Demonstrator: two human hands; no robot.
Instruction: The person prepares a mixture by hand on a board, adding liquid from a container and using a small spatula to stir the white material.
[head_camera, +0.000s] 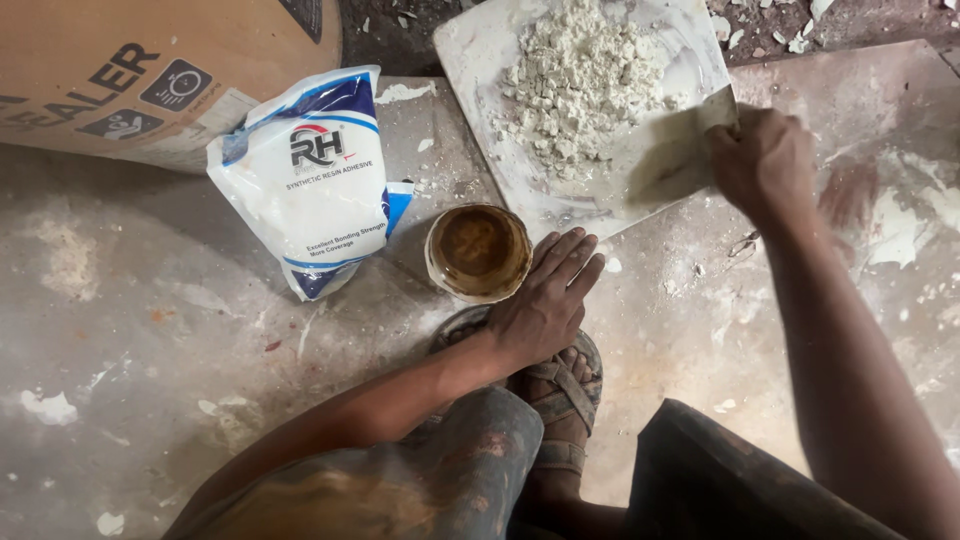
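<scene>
Knees in stained trousers (440, 470) fill the bottom of the frame, with a sandalled foot (562, 385) between them on the dusty floor (150, 330). Just above the foot, at centre, the left hand (545, 300) lies flat with fingers stretched out and nothing in its grasp, its fingertips just beside a small round tin (478, 252) of brown liquid. Left of the tin a white and blue pouch (305, 180) lies on the floor, and a brown sack (150, 70) fills the upper left corner. In the upper right, the right hand (760, 160) is closed around a flat scraper blade (680, 150), whose edge rests on a pale square board (480, 40). Upon this board, at top centre, sits 1 heap of crumbly white powder (575, 85), just beside the blade.
</scene>
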